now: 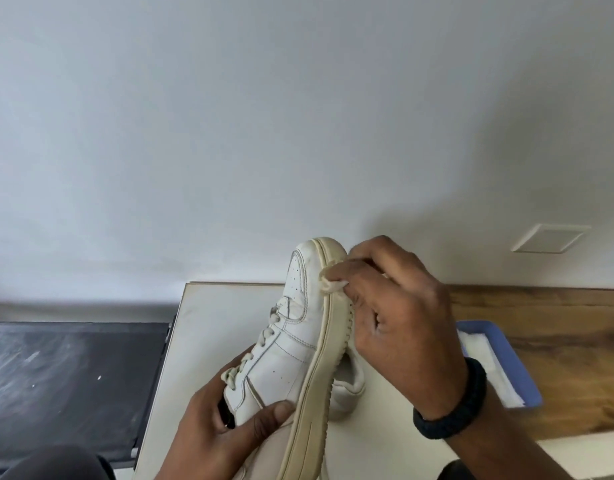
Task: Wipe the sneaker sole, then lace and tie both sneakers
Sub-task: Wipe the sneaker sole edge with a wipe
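Left hand [229, 420]: lowest in view, it grips the heel end of the white sneaker [291, 348]. The thumb lies across the side panel just beside the sole, and the other fingers [208, 410] curl round the collar, clamped on the shoe.
Sneaker: held up off the surface and tipped on its side, toe pointing away from the person. The cream sole [329, 341] faces right and the laces [260, 337] face left.
Markings: stitch lines and small perforations show on the toe and side panel. Any writing is too soft to read.
Right hand [402, 306]: it comes in from the lower right, back of the hand up, wrist bent down toward the toe. A black braided bracelet [454, 403] sits on the wrist.
Right fingers [350, 271]: bunched together and pinching a small wad of white wipe [328, 282], which touches the sole's rim near the toe.
Second sneaker [347, 389]: it rests behind the held one and is mostly hidden, with only part of its white upper showing.
Pale board [212, 323]: it lies under both shoes.
Counter [558, 327]: wood-grained, running off to the right.
Blue tray [513, 365]: it sits on the counter just behind the right wrist, with a white pad [485, 362] inside.
Dark surface [66, 368]: it lies to the left of the board.
Wall plate [551, 238]: a white square on the wall above the counter.
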